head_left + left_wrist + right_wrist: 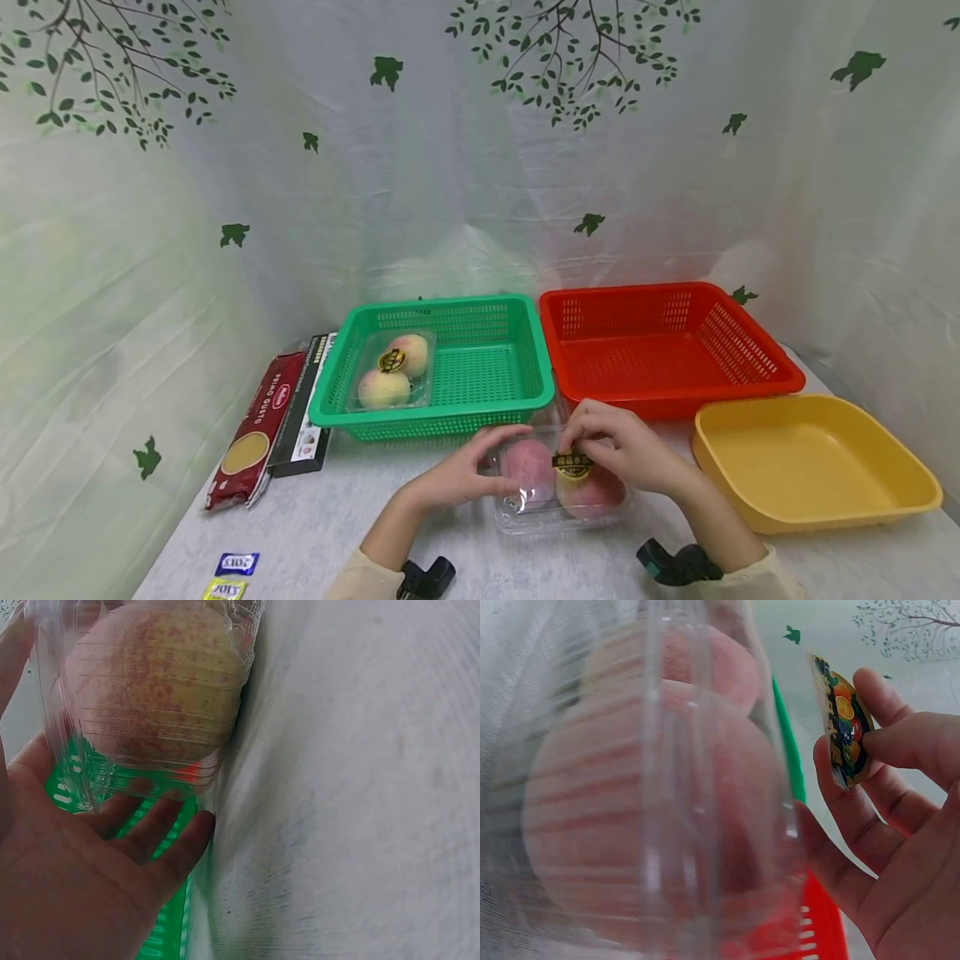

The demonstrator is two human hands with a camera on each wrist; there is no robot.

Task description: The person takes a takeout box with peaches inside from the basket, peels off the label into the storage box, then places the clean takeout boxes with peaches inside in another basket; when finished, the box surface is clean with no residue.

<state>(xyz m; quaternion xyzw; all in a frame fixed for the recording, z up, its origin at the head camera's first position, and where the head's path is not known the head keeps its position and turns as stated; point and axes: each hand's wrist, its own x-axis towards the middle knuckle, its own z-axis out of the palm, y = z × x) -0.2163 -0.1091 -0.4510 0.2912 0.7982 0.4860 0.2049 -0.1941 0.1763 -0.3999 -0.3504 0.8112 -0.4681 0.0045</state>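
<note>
A clear plastic box (pixel 558 492) with two pink-yellow fruits (pixel 528 471) lies on the table near the front edge. My left hand (pixel 487 454) holds its left end, with the thumb on one side and the fingers (pixel 161 836) on the other. My right hand (pixel 583 442) is over the lid and pinches the black-and-gold label (pixel 572 463) between thumb and fingers. In the right wrist view the label (pixel 841 720) stands lifted off the box (pixel 667 787), held at its edge.
Behind the box are a green basket (pixel 487 367) holding another clear box of two fruits (pixel 392 371) and a red basket (pixel 667 346). A yellow tray (pixel 810 458) sits right. Pasta packets (pixel 258 429) and small sachets (pixel 236 565) lie left.
</note>
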